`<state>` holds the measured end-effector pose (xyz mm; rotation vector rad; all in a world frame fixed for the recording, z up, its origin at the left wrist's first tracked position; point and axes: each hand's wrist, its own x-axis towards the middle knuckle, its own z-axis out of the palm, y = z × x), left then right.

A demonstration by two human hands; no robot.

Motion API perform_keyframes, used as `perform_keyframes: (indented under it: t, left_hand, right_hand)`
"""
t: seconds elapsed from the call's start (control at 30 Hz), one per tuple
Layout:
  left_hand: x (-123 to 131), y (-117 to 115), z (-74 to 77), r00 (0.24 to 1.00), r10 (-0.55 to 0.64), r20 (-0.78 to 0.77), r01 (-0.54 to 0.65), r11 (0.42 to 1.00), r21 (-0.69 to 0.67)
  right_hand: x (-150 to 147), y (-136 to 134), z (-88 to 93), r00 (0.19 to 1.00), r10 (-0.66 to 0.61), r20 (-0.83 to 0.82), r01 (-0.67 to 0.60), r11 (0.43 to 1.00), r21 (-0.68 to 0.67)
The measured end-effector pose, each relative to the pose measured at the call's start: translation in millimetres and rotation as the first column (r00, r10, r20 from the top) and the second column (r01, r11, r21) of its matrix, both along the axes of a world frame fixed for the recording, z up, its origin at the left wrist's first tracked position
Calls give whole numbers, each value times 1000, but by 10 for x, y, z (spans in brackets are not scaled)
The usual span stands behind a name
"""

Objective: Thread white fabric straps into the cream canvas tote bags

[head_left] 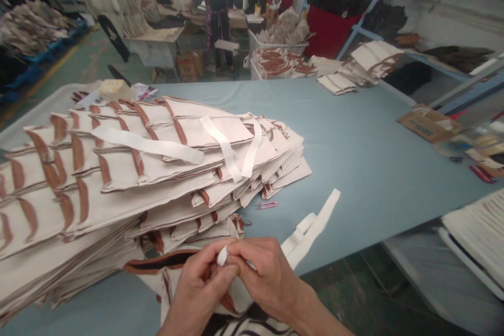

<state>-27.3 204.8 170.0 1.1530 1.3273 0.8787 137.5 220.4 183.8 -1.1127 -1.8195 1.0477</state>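
My left hand [205, 278] and my right hand [265, 273] meet at the near edge of the table, fingers pinched together. Between their fingertips shows a small white piece [222, 256] that looks like fabric tape. Just beyond my right hand, a folded strip of white tape [307, 231] lies on the tabletop. Under my hands is a cream fabric pouch [185, 262] with brown trim, its opening partly gaping. Past my fingers lie small pink thread snips [266, 205]. More white tape strips [147, 144] rest on the stacked cream pieces [189, 178].
The blue-grey table [354, 142] stretches right and away. A cardboard box [429, 123] and cream pouches [336, 84] sit toward its far right. Beyond stand a bin of cream and brown pieces [279, 63], shelving [358, 21] and a person [216, 0] at another table.
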Motion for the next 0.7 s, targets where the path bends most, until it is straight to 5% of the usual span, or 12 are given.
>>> perform_keyframes:
  t: [0.17,0.4,0.7]
  left_hand:
    - [-72,53,-59,988,-101,-117,119,979,163]
    - [73,-51,-12,956,183,-229,-128,963,238]
    - [-22,-25,-52,958,-46,-285,123,957,261]
  right_hand:
    - [-28,-3,-67,994,7,112,-12,999,45]
    - [-17,-47,-93,997,-79,13,80,967,-241]
    - [-61,-4,-194,958,-269,-98,191,855,-482]
